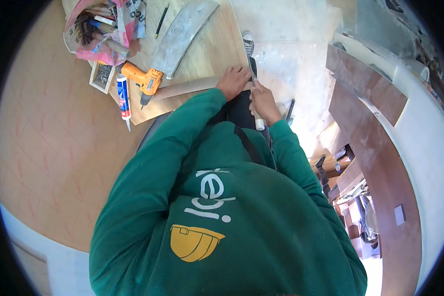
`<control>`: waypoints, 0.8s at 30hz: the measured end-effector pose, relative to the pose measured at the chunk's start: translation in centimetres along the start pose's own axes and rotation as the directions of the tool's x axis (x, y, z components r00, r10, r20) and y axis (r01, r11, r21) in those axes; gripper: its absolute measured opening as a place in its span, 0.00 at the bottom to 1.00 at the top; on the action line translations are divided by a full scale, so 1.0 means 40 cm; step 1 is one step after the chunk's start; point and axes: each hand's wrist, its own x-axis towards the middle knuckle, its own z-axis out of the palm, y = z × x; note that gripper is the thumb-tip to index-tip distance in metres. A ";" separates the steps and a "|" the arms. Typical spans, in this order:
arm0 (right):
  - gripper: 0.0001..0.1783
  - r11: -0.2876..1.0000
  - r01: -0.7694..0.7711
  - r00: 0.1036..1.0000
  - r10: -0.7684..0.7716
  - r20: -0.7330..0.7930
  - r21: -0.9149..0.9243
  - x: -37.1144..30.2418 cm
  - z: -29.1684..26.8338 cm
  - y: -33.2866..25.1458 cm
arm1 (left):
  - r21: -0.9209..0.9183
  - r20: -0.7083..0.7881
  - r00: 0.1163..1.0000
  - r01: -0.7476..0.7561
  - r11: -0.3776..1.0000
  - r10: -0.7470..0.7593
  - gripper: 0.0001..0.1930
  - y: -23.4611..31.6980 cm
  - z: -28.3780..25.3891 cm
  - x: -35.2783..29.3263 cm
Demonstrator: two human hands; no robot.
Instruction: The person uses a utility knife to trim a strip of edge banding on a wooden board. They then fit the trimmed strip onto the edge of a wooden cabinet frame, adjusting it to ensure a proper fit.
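We are extending the sleeved left arm [165,145] and right arm [297,155] forward. We are resting the left hand [233,83] palm down, fingers slightly bent, its underside lying out of sight. We are gripping with the right hand [266,104], fingers curled, near the left.

Plywood worktop [207,54] crowded on its left side

A pink-and-white plastic bag [137,24] slumps at the upper left. Below it, a small open tray [95,83] and a capped-nozzle-shaped sealant cartridge [124,96] sit along the left edge, the cartridge's tip jutting past the wood. An orange cordless drill [145,80] lies just beside them, chuck toward the near edge. Right of the drill are a wooden strip [185,88], a long grey slab [182,37] lying slantwise and a black pencil [162,20].
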 end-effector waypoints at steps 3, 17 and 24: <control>0.31 1.000 0.013 0.996 -0.013 -0.094 0.001 -0.064 0.003 -0.012 | 0.064 0.028 1.000 0.004 0.998 -0.006 0.13 -0.002 0.006 0.004; 0.31 0.998 -0.057 0.998 0.057 -0.031 -0.015 -0.098 -0.020 0.011 | 0.021 -0.038 0.999 0.005 1.000 -0.005 0.11 -0.005 0.014 0.001; 0.31 0.999 -0.003 1.000 0.002 -0.026 -0.049 0.016 -0.020 0.030 | 0.043 -0.010 1.000 -0.002 0.999 0.003 0.11 -0.004 0.018 0.002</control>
